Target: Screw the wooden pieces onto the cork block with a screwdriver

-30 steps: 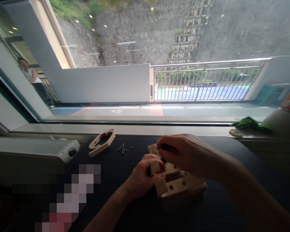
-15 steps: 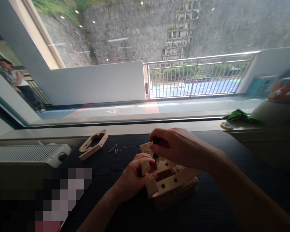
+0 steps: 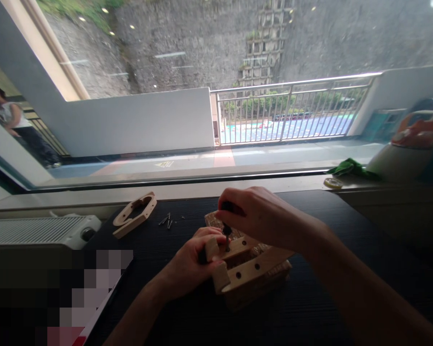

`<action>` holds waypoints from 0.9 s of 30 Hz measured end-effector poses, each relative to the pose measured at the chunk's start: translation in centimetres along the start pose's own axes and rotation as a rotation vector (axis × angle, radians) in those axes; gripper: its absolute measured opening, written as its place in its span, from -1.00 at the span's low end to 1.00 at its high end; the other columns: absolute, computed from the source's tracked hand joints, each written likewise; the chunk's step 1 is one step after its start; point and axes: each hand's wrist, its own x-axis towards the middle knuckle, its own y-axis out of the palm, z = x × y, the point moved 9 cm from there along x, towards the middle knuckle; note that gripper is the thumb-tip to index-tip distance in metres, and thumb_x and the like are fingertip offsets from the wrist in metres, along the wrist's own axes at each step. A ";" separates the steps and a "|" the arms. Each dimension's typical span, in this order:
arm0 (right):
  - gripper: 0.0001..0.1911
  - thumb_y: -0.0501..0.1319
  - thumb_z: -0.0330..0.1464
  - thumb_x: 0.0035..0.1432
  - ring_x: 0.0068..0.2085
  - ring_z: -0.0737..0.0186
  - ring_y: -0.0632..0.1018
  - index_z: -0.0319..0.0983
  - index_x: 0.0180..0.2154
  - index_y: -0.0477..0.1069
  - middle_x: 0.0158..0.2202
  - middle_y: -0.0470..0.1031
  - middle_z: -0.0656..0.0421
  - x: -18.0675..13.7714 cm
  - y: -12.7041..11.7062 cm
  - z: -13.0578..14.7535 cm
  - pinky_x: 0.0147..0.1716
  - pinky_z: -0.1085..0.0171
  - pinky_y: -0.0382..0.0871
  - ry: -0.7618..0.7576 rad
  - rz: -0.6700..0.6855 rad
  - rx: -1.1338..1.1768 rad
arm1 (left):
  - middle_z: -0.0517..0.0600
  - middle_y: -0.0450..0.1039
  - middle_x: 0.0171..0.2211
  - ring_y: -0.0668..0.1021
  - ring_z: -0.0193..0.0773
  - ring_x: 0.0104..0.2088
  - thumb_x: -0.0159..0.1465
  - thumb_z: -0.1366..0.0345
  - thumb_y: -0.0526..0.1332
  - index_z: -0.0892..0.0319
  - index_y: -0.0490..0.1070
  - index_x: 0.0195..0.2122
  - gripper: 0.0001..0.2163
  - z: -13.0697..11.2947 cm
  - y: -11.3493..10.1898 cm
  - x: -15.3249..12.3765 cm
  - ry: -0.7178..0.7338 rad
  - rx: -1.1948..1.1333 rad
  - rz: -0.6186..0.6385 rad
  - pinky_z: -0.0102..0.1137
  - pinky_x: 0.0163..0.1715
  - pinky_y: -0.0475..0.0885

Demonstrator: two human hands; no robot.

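Note:
My right hand [image 3: 250, 209] is closed around the dark handle of a screwdriver [image 3: 227, 231], which stands nearly upright. Its shaft reaches down to a hole in a pale wooden frame [image 3: 261, 266]; the very tip is hard to make out. More dark round holes show along the frame's bars. My left hand [image 3: 193, 262] grips the near-left end of that frame, fingers on the far side and thumb toward me. Beneath the frame lies a block in clear, shiny wrapping [image 3: 214, 220], partly hidden by my hands.
Several loose screws [image 3: 169, 222] lie on the dark table [image 3: 321, 298], beside a second wooden frame [image 3: 132, 217]. A white radiator [image 3: 39, 230] stands at left. On the windowsill are a green cloth [image 3: 350, 168] and a tape roll [image 3: 332, 183]. Beyond the glass stands a person [image 3: 18, 122].
The whole view has shifted slightly, so everything sits a little further left. Both hands keep their grips, and the screwdriver remains over the same hole.

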 end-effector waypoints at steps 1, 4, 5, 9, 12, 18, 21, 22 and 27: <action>-0.79 0.08 -0.23 0.18 -0.56 0.45 0.23 -0.22 -0.35 0.37 -0.58 0.34 0.28 0.0 0.0 0.1 -0.56 0.38 -0.07 0.001 -0.001 -0.007 | 0.06 0.31 -0.02 0.35 -0.13 0.06 0.07 0.40 0.28 0.17 0.44 -0.11 -0.69 0.0 0.0 0.0 -0.003 -0.001 0.006 -0.29 0.11 0.23; -0.83 0.09 -0.26 0.17 -0.57 0.45 0.23 -0.18 -0.31 0.39 -0.60 0.33 0.31 -0.3 -0.1 0.6 -0.56 0.38 -0.06 -0.026 0.008 -0.012 | 0.06 0.31 -0.03 0.37 -0.14 0.03 0.09 0.40 0.27 0.18 0.43 -0.11 -0.70 0.1 0.1 0.0 -0.011 -0.005 0.017 -0.30 0.08 0.26; -0.85 0.08 -0.28 0.17 -0.56 0.45 0.24 -0.17 -0.29 0.39 -0.59 0.34 0.31 -0.4 -0.1 0.7 -0.55 0.38 -0.05 -0.042 0.012 -0.007 | 0.06 0.31 -0.03 0.38 -0.14 0.02 0.09 0.40 0.27 0.18 0.43 -0.11 -0.70 0.1 0.1 0.0 -0.010 -0.005 0.017 -0.30 0.07 0.27; -0.83 0.05 -0.33 0.19 -0.51 0.44 0.28 -0.17 -0.31 0.41 -0.53 0.39 0.28 -0.5 -0.2 1.0 -0.51 0.39 0.00 -0.070 0.031 0.028 | 0.05 0.31 -0.03 0.38 -0.15 0.02 0.09 0.39 0.26 0.17 0.43 -0.12 -0.71 0.1 0.1 0.0 0.007 0.000 0.010 -0.30 0.07 0.28; -0.83 0.06 -0.32 0.19 -0.52 0.46 0.26 -0.21 -0.36 0.39 -0.54 0.37 0.28 -0.4 -0.3 0.7 -0.52 0.40 0.00 -0.061 0.025 0.047 | 0.04 0.30 -0.02 0.35 -0.14 0.05 0.09 0.39 0.27 0.15 0.43 -0.11 -0.70 0.2 0.1 0.1 0.023 0.013 0.005 -0.30 0.10 0.25; -0.79 0.10 -0.24 0.16 -0.56 0.46 0.23 -0.24 -0.40 0.37 -0.59 0.34 0.29 -0.1 -0.3 -0.2 -0.57 0.39 -0.04 -0.003 -0.029 0.017 | 0.04 0.29 0.00 0.34 -0.14 0.06 0.09 0.37 0.28 0.15 0.43 -0.10 -0.69 0.3 0.2 0.0 0.001 0.023 0.012 -0.33 0.10 0.24; -0.77 0.11 -0.21 0.14 -0.57 0.44 0.24 -0.22 -0.39 0.39 -0.60 0.35 0.28 -0.3 -0.3 0.1 -0.56 0.37 -0.06 -0.014 -0.030 -0.027 | 0.05 0.29 -0.01 0.36 -0.14 0.04 0.09 0.36 0.27 0.17 0.43 -0.11 -0.70 0.3 0.3 -0.1 -0.026 0.020 0.020 -0.31 0.08 0.26; -0.79 0.11 -0.22 0.14 -0.56 0.44 0.25 -0.20 -0.38 0.40 -0.59 0.37 0.29 -0.4 -0.3 0.4 -0.55 0.37 -0.05 -0.030 -0.021 -0.030 | 0.05 0.30 -0.02 0.37 -0.14 0.03 0.10 0.36 0.27 0.18 0.44 -0.13 -0.72 0.3 0.3 -0.1 -0.032 0.020 0.020 -0.31 0.08 0.27; -0.80 0.06 -0.34 0.18 -0.51 0.43 0.29 -0.18 -0.30 0.45 -0.53 0.41 0.27 -0.6 -0.1 1.3 -0.50 0.37 0.00 -0.092 0.029 0.029 | 0.04 0.28 0.03 0.34 -0.11 0.08 0.12 0.29 0.27 0.13 0.41 -0.07 -0.67 0.0 0.3 -0.3 -0.039 0.028 0.115 -0.29 0.10 0.24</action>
